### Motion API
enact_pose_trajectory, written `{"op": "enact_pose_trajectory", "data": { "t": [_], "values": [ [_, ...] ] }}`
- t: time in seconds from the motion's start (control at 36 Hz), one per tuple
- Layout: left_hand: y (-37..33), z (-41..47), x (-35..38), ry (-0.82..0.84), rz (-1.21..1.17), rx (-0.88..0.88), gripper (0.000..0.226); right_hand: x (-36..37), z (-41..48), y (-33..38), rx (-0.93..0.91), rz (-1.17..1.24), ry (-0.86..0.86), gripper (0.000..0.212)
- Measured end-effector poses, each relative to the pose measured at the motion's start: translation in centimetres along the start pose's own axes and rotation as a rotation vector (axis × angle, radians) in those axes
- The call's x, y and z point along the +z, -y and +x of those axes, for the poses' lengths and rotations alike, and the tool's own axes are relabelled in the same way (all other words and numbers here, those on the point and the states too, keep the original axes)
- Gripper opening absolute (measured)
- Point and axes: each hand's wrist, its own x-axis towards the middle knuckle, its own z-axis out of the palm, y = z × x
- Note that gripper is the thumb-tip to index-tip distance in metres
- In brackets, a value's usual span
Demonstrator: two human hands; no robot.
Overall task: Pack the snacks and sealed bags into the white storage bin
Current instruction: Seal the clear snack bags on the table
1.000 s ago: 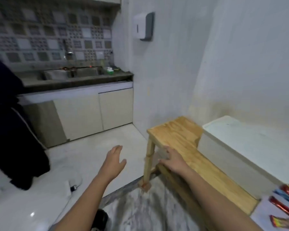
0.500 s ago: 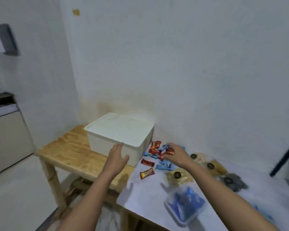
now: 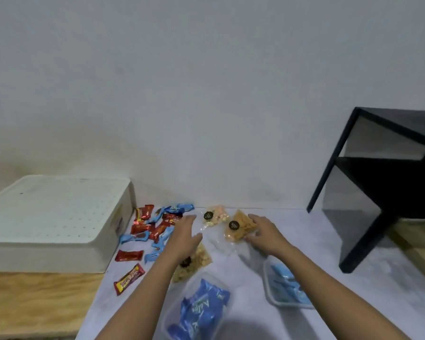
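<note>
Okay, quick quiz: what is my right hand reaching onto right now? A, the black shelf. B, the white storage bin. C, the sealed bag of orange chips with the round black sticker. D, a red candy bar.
C: the right hand has its fingers and thumb at the right edge of the sealed bag of orange chips, well apart from the white storage bin at the far left.
</note>
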Motion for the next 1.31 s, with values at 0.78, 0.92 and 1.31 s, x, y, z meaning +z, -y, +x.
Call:
{"op": "enact_pose_trajectory", "data": {
  "t": [0.78,0.92,1.31],
  "values": [
    [7.7,14.8,10.4,0.314,-0.029,0.120,0.051,11.0,9.3,-8.3,-0.418,-0.198,-0.209,0.018],
    [5.3,14.7,8.4,0.089,-0.248,0.171,0.028,6.3,10.9,-7.2,-0.287,0.098,-0.254,0.027],
    [-1.6,15.9,6.4,-0.074,-0.387,0.170,0.009,-1.1,11.4,-6.7,0.013,0.588,-0.306,0.009]
  ]
}}
